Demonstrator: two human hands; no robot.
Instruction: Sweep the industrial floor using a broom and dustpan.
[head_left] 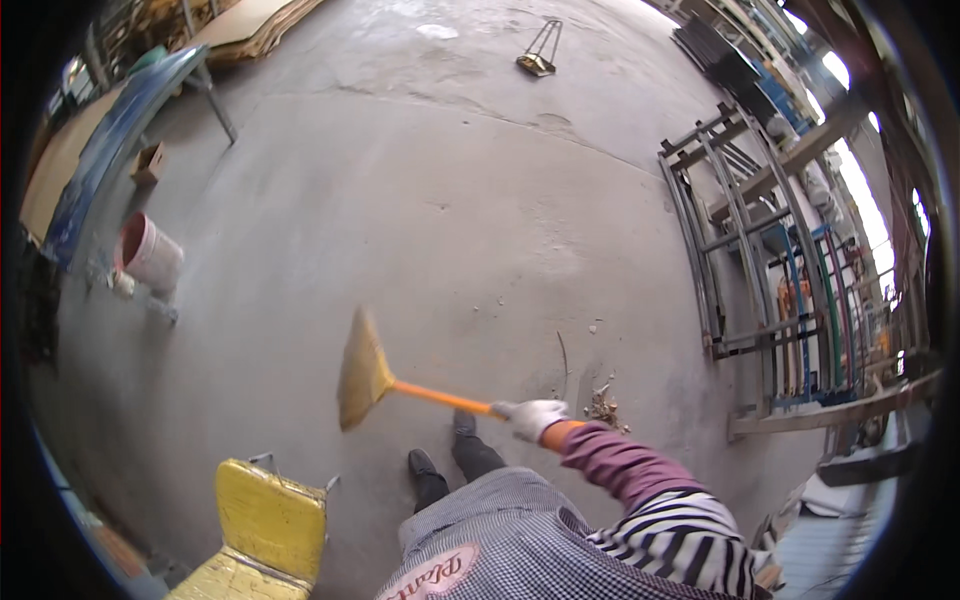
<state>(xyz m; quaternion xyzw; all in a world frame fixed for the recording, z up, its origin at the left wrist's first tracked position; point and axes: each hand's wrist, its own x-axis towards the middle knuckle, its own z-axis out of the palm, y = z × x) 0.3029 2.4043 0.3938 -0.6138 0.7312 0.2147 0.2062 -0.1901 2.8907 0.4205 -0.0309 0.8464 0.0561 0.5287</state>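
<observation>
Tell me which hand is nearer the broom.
Right: the right hand, gloved, grips the broom by its orange handle; the left hand is out of view.

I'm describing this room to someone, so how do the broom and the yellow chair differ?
The broom is gripped in the gloved right hand; the yellow chair stands apart from it. The broom has a slender orange handle; the chair has a broad backrest and seat. The broom's head shows whole, while the picture's lower edge cuts off the chair. Both show yellow, the broom on its head.
</observation>
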